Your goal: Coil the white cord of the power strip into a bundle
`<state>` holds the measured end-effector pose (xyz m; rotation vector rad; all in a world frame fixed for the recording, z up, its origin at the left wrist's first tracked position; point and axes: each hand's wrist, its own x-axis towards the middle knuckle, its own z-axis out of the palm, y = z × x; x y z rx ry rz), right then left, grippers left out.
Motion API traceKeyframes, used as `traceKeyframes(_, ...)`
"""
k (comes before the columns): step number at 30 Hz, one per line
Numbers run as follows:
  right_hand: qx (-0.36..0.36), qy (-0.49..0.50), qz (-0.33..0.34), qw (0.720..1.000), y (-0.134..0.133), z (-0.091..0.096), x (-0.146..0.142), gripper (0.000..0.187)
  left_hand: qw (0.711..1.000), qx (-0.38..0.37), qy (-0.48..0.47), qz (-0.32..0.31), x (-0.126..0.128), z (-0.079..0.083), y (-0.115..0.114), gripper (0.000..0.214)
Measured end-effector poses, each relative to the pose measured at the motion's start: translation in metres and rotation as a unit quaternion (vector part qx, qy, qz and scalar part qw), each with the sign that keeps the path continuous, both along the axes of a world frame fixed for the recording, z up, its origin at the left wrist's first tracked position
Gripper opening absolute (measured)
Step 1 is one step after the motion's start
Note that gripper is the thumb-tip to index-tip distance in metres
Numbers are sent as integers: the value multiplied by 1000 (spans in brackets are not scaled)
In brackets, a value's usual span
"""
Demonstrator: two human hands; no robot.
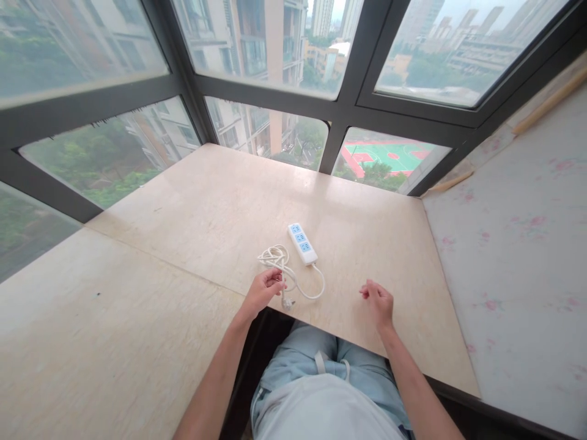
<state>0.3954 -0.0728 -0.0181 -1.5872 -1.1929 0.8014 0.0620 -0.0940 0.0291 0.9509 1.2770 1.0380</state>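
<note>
A white power strip (302, 242) with blue sockets lies on the beige stone windowsill (192, 201). Its white cable (276, 257) is coiled in loops to the left of the strip and curves round to the strip's near end. My left hand (265, 289) is closed on the cable near the plug (287, 302), which hangs just beside my fingers. My right hand (378, 302) hovers over the sill's near edge to the right of the strip, fingers loosely curled, holding nothing and touching nothing.
Large dark-framed windows (339, 110) wrap the far side of the sill. A floral-patterned mattress (518, 244) borders the sill on the right. My legs in light jeans (316, 366) sit below the sill's near edge.
</note>
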Motion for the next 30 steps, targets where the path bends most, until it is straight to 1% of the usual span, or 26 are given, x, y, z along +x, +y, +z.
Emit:
traceKeyframes(1, 10, -9, 58, 998, -1, 4, -19, 44, 1000, 0, -9, -6, 4, 0, -2, 38)
traceKeyframes(3, 45, -39, 181, 982, -1, 12, -52, 39, 999, -6, -28, -23, 11, -1, -7, 43)
traceKeyframes(4, 66, -56, 228, 970, 0, 15, -65, 33, 999, -11, -38, -31, 15, -1, -10, 46)
traceKeyframes(6, 97, -86, 295, 947, 3, 19, -84, 24, 996, -17, -67, -48, 23, -3, -15, 52)
traceKeyframes(8, 103, -110, 339, 929, 9, 21, -92, 31, 993, -16, -99, -67, 33, -7, -21, 60)
traceKeyframes(10, 87, -134, 377, 912, 13, 22, -92, 38, 988, -11, -127, -92, 45, -12, -27, 72)
traceKeyframes(11, 74, -147, 396, 903, 14, 22, -89, 38, 985, -9, -133, -107, 50, -14, -30, 78)
traceKeyframes(13, 46, -172, 422, 889, 14, 24, -81, 29, 983, -7, -123, -135, 60, -18, -34, 85)
traceKeyframes(15, 26, -185, 428, 884, 13, 25, -69, 23, 984, -15, -94, -151, 68, -20, -36, 82)
traceKeyframes(17, 21, -188, 406, 894, 13, 23, -55, 23, 985, -28, -65, -158, 73, -19, -36, 71)
traceKeyframes(21, 65, -204, 332, 918, 17, 15, -26, 24, 985, -46, -70, -149, 74, -10, -32, 45)
traceKeyframes(24, 101, -224, 290, 925, 25, 11, -8, 23, 992, -49, -64, -98, 68, -5, -26, 36)
traceKeyframes(27, 108, -249, 256, 928, 33, 8, 8, 22, 999, -37, 7, -29, 58, -7, -18, 30)
traceKeyframes(28, 107, -255, 247, 929, 36, 8, 12, 22, 999, -30, 36, -15, 55, -8, -15, 29)
traceKeyframes(30, 107, -267, 226, 931, 40, 6, 19, 23, 996, -8, 91, -7, 51, -12, -8, 29)
